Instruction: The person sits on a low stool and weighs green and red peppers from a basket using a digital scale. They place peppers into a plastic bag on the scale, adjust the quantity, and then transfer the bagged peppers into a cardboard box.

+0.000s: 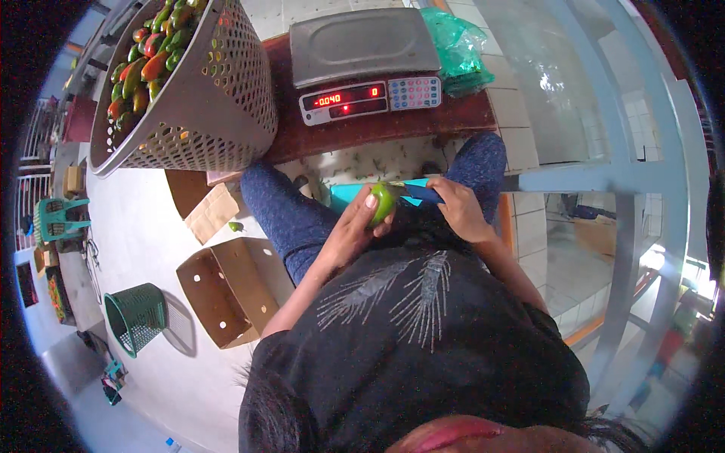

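My left hand (353, 228) is closed round a green pepper (386, 202) in front of my lap, with the thumb on its side. My right hand (462, 214) grips the blue handle of a small knife (424, 194). Its blade points left and meets the top of the pepper; whether it cuts in I cannot tell. Below both hands, between my knees, part of a turquoise thing (343, 195) shows, perhaps a tub, mostly hidden.
A tall perforated basket (253, 106) of green and red peppers (155, 64) stands left of a lit digital scale (362, 49) on a dark red table. Beside the scale lies a green plastic bag (462, 49). A cardboard box (215, 294) and green basket (136, 317) occupy the left floor.
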The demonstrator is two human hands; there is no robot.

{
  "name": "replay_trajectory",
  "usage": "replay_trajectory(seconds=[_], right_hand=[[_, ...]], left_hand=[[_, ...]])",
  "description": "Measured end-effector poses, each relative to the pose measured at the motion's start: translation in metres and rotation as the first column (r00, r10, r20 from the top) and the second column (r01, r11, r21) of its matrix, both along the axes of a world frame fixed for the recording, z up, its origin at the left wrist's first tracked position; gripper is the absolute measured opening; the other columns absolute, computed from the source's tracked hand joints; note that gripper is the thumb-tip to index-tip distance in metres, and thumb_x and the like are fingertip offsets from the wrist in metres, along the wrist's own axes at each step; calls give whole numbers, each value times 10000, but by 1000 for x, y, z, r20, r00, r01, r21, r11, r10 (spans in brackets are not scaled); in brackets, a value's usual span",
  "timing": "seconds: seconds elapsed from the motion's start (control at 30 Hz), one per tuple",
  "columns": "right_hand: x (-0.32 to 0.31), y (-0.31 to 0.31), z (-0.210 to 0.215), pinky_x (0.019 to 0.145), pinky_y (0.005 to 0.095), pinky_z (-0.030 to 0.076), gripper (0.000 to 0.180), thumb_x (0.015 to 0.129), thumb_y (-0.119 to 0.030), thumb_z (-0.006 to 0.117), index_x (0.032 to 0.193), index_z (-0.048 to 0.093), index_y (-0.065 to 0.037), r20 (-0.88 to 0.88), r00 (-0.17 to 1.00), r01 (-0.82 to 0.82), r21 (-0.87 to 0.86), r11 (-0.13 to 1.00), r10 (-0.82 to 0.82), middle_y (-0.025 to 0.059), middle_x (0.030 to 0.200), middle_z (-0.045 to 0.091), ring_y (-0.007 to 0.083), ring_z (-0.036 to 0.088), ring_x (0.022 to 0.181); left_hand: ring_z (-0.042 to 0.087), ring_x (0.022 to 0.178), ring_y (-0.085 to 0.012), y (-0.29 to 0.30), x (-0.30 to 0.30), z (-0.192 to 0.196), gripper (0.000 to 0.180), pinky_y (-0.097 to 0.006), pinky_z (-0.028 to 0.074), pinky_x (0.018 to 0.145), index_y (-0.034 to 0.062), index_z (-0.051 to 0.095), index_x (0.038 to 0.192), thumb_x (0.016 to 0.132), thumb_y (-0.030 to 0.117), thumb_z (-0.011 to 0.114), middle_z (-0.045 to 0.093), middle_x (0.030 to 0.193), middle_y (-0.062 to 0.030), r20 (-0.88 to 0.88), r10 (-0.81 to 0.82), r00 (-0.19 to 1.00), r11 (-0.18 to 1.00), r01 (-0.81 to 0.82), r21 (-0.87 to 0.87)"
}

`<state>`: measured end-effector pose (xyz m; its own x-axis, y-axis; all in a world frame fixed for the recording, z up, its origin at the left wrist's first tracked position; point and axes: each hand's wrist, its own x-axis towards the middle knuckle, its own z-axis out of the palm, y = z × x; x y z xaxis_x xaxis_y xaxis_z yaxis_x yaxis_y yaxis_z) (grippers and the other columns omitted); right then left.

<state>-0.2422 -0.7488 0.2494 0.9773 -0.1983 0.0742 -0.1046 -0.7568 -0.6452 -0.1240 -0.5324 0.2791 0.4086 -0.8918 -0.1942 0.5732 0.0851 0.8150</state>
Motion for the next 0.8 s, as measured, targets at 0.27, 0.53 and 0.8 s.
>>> replay_trajectory(seconds=[0.27,0.53,0.8], right_hand=[[-34,-59,0,598,359,467,310,963,-244,518,1130,556,15,14,925,377,95,921,-380,159,888,652,303,607,658],[-20,-36,0,566,243,416,361,968,-264,510,1203,563,5,178,886,233,627,743,-428,-8,623,480,83,487,585],[-16,-43,33,466,239,377,383,949,-336,532,743,550,-14,99,856,208,833,513,-507,8,554,440,88,438,483]], left_hand=[[510,846,-125,22,43,70,566,-249,421,666,29,431,1282,926,465,490,523,1018,-76,356,180,917,981,-193,3],[537,1092,-207,74,133,174,443,-340,463,899,-14,492,1261,929,272,557,552,1201,-112,827,351,-440,417,-717,-559],[484,1178,-307,116,259,190,369,-423,406,961,139,573,1246,892,226,630,554,1229,-125,622,-301,-723,487,-677,-552]])
